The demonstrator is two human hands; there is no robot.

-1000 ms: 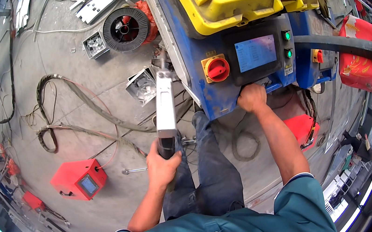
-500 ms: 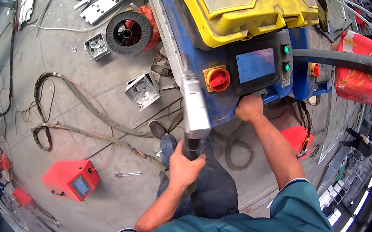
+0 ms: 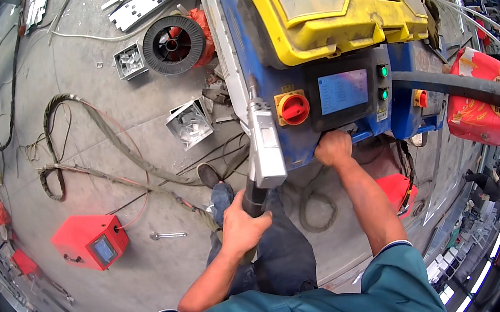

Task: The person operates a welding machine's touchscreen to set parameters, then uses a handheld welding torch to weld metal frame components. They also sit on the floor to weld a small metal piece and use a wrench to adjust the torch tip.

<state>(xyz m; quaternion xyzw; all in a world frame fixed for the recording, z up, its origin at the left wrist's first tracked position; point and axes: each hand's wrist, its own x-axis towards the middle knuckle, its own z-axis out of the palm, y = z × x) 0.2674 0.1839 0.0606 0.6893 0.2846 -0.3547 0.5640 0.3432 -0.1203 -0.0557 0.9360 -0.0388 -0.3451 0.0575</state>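
Gun: held by its black grip in front of the person's legs, nozzle pointing away from the body. In this view it overlaps the left edge of the blue machine; contact between the 2 cannot be confirmed.

Hands: the left hand is wrapped around the grip, thumb along its right side. The right hand is a closed fist at the machine's lower front edge, beside a blue bar; whether it grasps the bar cannot be told.

Change: over the last 1 second the gun has swung right, from near the scrap box to the machine's edge. The right hand has kept its place. Judged effect: gun and control panel are now closer together, with only 1 hand supporting the gun.

Surroundings: the machine's face carries a lit screen, a red switch and 2 green lights, below a yellow cover. On the floor to the left are a red unit, 1 wrench and a spool.
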